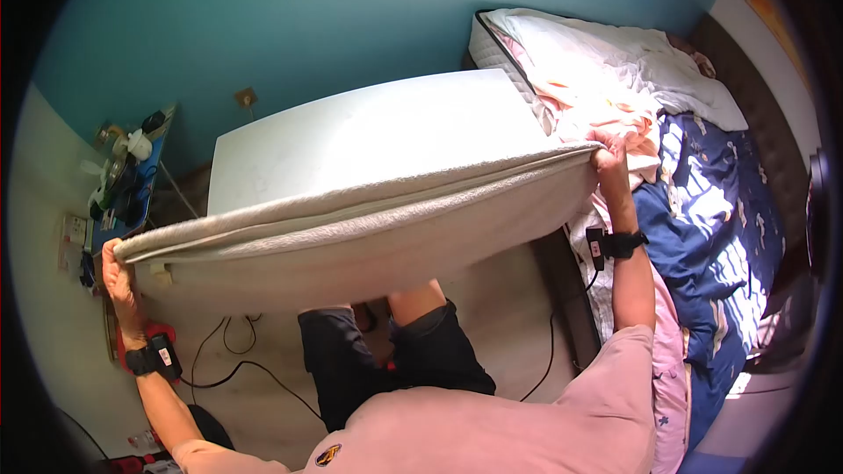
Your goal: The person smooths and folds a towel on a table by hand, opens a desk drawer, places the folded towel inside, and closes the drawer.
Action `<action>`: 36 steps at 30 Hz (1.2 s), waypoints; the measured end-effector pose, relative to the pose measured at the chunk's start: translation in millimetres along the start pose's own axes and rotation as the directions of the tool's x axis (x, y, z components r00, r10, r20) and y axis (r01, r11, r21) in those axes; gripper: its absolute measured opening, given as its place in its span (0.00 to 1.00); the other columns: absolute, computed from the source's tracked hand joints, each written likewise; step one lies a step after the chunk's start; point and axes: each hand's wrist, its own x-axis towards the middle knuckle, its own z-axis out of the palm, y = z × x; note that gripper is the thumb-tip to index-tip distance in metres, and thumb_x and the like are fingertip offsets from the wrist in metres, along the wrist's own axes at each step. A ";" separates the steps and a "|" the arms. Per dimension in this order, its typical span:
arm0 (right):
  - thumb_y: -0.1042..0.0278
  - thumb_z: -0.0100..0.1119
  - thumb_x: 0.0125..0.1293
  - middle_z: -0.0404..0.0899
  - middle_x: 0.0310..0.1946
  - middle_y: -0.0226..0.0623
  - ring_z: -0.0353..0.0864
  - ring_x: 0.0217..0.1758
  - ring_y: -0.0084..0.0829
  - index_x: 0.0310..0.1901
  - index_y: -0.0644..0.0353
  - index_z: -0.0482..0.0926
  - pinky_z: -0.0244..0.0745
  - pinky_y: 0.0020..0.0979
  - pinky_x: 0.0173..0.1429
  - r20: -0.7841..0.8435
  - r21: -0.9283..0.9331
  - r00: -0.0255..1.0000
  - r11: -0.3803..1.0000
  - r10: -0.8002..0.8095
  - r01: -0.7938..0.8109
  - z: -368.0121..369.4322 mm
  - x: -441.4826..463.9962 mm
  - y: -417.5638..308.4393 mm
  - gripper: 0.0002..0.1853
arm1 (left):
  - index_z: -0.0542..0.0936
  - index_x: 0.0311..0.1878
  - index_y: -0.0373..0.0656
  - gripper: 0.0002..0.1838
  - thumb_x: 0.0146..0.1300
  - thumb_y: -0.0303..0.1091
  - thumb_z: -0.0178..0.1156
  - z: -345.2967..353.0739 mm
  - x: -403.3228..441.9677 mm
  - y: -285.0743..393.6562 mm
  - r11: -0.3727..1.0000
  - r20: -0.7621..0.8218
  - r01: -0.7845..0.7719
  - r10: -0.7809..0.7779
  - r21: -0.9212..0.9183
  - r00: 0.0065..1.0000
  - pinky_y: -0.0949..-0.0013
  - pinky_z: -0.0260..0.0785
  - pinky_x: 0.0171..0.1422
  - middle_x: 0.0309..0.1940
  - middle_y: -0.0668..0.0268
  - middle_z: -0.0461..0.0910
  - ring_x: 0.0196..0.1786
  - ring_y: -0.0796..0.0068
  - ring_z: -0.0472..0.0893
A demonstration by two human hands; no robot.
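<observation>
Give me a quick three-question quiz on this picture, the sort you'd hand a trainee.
1. What do the left hand and right hand hold up between them?
2. True or false: a flat white surface shows just beyond what they hold.
3. Which hand is nearer the bed? A: left; B: right; C: both equally near.

Key
1. A pale cloth, with one end in each grip.
2. True.
3. B.
</observation>
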 end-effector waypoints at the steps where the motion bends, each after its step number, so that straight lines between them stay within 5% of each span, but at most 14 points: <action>1: 0.77 0.46 0.51 0.73 0.24 0.22 0.66 0.28 0.14 0.32 0.65 0.79 0.56 0.21 0.31 -0.012 0.037 0.999 0.999 0.039 -0.038 2.6 -3.3 9.7 0.11 | 0.69 0.59 0.42 0.14 0.75 0.32 0.54 1.4 -1.7 -4.6 1.000 -0.016 0.006 -0.006 -0.003 1.000 0.73 0.69 0.60 0.48 0.68 0.78 0.51 0.79 0.77; 9: 0.70 0.43 0.48 0.69 0.27 0.24 0.62 0.29 0.18 0.34 0.61 0.72 0.56 0.22 0.33 0.057 -0.047 0.991 0.992 0.120 -0.118 -6.7 -17.9 11.7 0.12 | 0.58 0.78 0.50 0.32 0.75 0.33 0.56 38.8 -30.6 14.1 0.995 -0.133 0.061 -0.071 -0.077 0.988 0.68 0.71 0.65 0.56 0.62 0.80 0.57 0.74 0.79; 13: 0.69 0.43 0.47 0.74 0.29 0.27 0.70 0.31 0.18 0.38 0.62 0.72 0.67 0.19 0.39 0.160 0.241 0.962 0.936 0.222 -0.256 -6.5 -18.5 -3.6 0.15 | 0.52 0.81 0.52 0.35 0.75 0.32 0.55 38.2 -38.8 40.3 0.998 -0.037 -0.001 0.003 0.055 0.999 0.67 0.70 0.68 0.58 0.62 0.80 0.58 0.74 0.79; 15: 0.67 0.46 0.48 0.74 0.31 0.28 0.71 0.31 0.19 0.41 0.63 0.72 0.68 0.20 0.38 0.194 0.229 0.931 0.908 0.310 -0.351 16.1 -20.7 13.6 0.17 | 0.57 0.80 0.52 0.33 0.75 0.28 0.54 15.9 -47.5 3.5 0.984 -0.115 0.179 -0.181 -0.027 0.977 0.69 0.69 0.69 0.67 0.64 0.74 0.59 0.76 0.78; 17: 0.72 0.49 0.51 0.70 0.28 0.24 0.66 0.28 0.18 0.46 0.63 0.73 0.64 0.23 0.34 0.282 0.187 0.893 0.893 0.351 -0.410 30.3 -15.2 100.8 0.18 | 0.62 0.78 0.43 0.33 0.68 0.21 0.50 4.2 -50.5 -47.9 0.911 0.009 0.079 -0.090 0.405 0.996 0.70 0.58 0.76 0.78 0.68 0.60 0.72 0.76 0.68; 19: 0.74 0.50 0.53 0.69 0.28 0.24 0.67 0.29 0.19 0.47 0.62 0.74 0.65 0.26 0.33 0.210 -0.105 0.883 0.907 0.421 -0.408 66.6 -17.7 153.3 0.17 | 0.64 0.77 0.44 0.38 0.59 0.17 0.45 -6.0 -55.5 -130.5 0.895 0.012 0.205 -0.229 0.397 0.973 0.81 0.66 0.58 0.79 0.68 0.60 0.54 0.86 0.76; 21: 0.74 0.51 0.53 0.71 0.27 0.26 0.69 0.28 0.22 0.46 0.62 0.75 0.65 0.29 0.33 0.167 -0.172 0.886 0.898 0.432 -0.405 103.6 -28.3 199.0 0.17 | 0.67 0.76 0.47 0.38 0.59 0.19 0.47 1.5 -71.2 -191.8 0.790 -0.060 0.463 -0.482 0.401 0.874 0.79 0.66 0.44 0.49 0.73 0.68 0.38 0.85 0.69; 22: 0.74 0.51 0.53 0.74 0.25 0.31 0.71 0.27 0.24 0.46 0.62 0.74 0.67 0.30 0.33 0.110 -0.363 0.898 0.858 0.427 -0.363 119.1 -31.2 213.2 0.16 | 0.68 0.76 0.49 0.38 0.58 0.19 0.49 5.3 -78.9 -222.6 0.712 -0.094 0.577 -0.594 0.400 0.799 0.78 0.65 0.37 0.35 0.75 0.73 0.30 0.84 0.66; 26: 0.74 0.54 0.53 0.80 0.31 0.45 0.79 0.33 0.47 0.50 0.62 0.74 0.76 0.42 0.42 0.082 -0.606 0.906 0.742 0.416 -0.286 135.8 -35.0 153.7 0.19 | 0.65 0.77 0.47 0.40 0.56 0.21 0.51 32.5 -85.3 -255.5 0.690 -0.099 0.458 -0.493 0.560 0.864 0.77 0.66 0.38 0.35 0.71 0.75 0.31 0.82 0.68; 28: 0.79 0.56 0.53 0.80 0.45 0.51 0.80 0.46 0.53 0.55 0.63 0.74 0.77 0.47 0.51 0.262 -0.713 0.957 0.644 -0.122 0.277 136.8 -40.0 137.8 0.24 | 0.64 0.77 0.48 0.42 0.54 0.23 0.54 40.3 -90.2 -253.7 0.658 -0.246 0.478 -0.417 0.582 0.875 0.70 0.71 0.45 0.38 0.63 0.78 0.36 0.70 0.76; 29: 0.79 0.56 0.53 0.80 0.45 0.51 0.80 0.46 0.53 0.55 0.63 0.74 0.77 0.47 0.51 0.280 -0.713 0.954 0.642 -0.107 0.281 139.5 -41.7 127.7 0.24 | 0.64 0.77 0.48 0.42 0.54 0.23 0.54 47.0 -93.4 -247.5 0.648 -0.253 0.496 -0.436 0.578 0.864 0.70 0.71 0.45 0.38 0.63 0.78 0.36 0.70 0.76; 33: 0.85 0.60 0.52 0.77 0.54 0.48 0.75 0.61 0.49 0.57 0.63 0.76 0.72 0.44 0.64 0.517 -0.390 0.852 0.863 -0.082 0.320 172.2 -54.4 104.1 0.27 | 0.71 0.72 0.52 0.40 0.50 0.28 0.63 88.9 -100.0 -208.8 0.129 -0.068 0.093 -0.181 0.987 0.981 0.50 0.66 0.64 0.57 0.54 0.74 0.60 0.51 0.74; 35: 0.86 0.60 0.51 0.78 0.53 0.45 0.75 0.60 0.48 0.56 0.63 0.77 0.71 0.44 0.65 0.645 -0.404 0.743 0.745 -0.179 0.530 198.5 -54.3 99.2 0.26 | 0.76 0.67 0.50 0.35 0.50 0.27 0.64 104.9 -99.3 -198.7 0.094 -0.003 0.012 -0.098 0.996 0.995 0.50 0.66 0.66 0.59 0.53 0.72 0.62 0.50 0.72; 36: 0.86 0.60 0.51 0.78 0.53 0.45 0.75 0.60 0.48 0.56 0.63 0.77 0.71 0.44 0.65 0.653 -0.389 0.735 0.751 -0.183 0.533 204.5 -54.6 100.3 0.26 | 0.79 0.62 0.46 0.30 0.51 0.26 0.64 108.2 -98.9 -200.0 0.233 0.028 -0.008 -0.084 0.973 0.996 0.50 0.66 0.67 0.59 0.53 0.73 0.64 0.50 0.71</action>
